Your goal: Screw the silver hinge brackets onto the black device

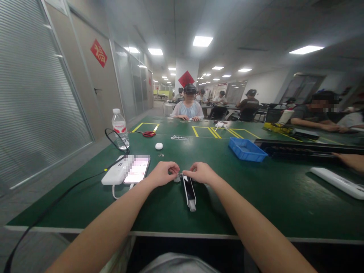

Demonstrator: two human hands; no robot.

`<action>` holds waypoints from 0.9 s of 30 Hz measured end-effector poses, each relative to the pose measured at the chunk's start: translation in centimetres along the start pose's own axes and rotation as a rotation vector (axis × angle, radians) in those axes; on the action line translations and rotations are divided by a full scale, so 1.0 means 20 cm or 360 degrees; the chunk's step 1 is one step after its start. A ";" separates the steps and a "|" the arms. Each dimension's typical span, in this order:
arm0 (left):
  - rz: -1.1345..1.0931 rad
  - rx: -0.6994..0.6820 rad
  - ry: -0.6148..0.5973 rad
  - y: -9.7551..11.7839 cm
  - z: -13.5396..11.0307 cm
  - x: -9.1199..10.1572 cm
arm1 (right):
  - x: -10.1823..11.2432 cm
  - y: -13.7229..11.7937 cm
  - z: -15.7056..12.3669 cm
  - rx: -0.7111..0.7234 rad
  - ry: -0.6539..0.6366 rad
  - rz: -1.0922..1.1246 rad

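Note:
A slim white pen-shaped device with a dark screen (189, 189) lies lengthwise on the green table in front of me, its greyish clear tip pointing at me. My right hand (201, 173) grips its far end, thumb along the top and fingers curled behind. Just left of that end, my left hand (165, 173) pinches with thumb and fingertips. Between the two hands is a small shiny metal piece (179, 175), too small to identify. Under the left fingertips lies a small clear scrap (176, 179).
Left of me are a white power bank (115, 172), a lit phone (138, 169), a water bottle (120, 131) and a black cable. Ahead lie a white earbud case (159, 146), small rings (161, 155) and red-handled scissors (148, 134). A blue tray (247, 149) stands right; co-workers sit around.

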State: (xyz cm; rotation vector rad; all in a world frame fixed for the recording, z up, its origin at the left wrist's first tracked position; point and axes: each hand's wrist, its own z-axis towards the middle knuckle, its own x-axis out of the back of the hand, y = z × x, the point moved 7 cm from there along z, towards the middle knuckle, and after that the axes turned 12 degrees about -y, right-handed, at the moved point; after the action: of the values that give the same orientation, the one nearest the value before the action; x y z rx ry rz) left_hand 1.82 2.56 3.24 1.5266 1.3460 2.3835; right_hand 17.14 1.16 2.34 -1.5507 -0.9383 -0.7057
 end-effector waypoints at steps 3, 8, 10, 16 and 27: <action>-0.0052 0.0005 -0.0012 -0.02 0.00 0.00 | 0.00 -0.05 -0.01 -0.0111 -0.0005 -0.0186; -0.0006 -0.0002 -0.0009 -0.02 0.00 0.01 | -0.03 -0.11 -0.01 -0.0265 -0.0082 -0.0273; 0.0007 -0.0006 -0.0011 -0.02 0.00 0.01 | -0.04 -0.14 -0.01 -0.0306 -0.0075 -0.0296; 0.0021 0.0033 -0.0060 -0.02 0.00 0.01 | -0.04 -0.20 -0.01 -0.0389 -0.0084 -0.0354; 0.0153 0.0010 -0.0030 0.02 -0.01 0.03 | -0.05 -0.24 0.00 -0.0332 -0.0077 -0.0416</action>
State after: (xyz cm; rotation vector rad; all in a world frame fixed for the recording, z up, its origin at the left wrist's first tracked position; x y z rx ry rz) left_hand 1.55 2.48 3.87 1.6476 1.3069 2.4146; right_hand 12.54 1.24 3.82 -1.6485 -1.1459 -0.9803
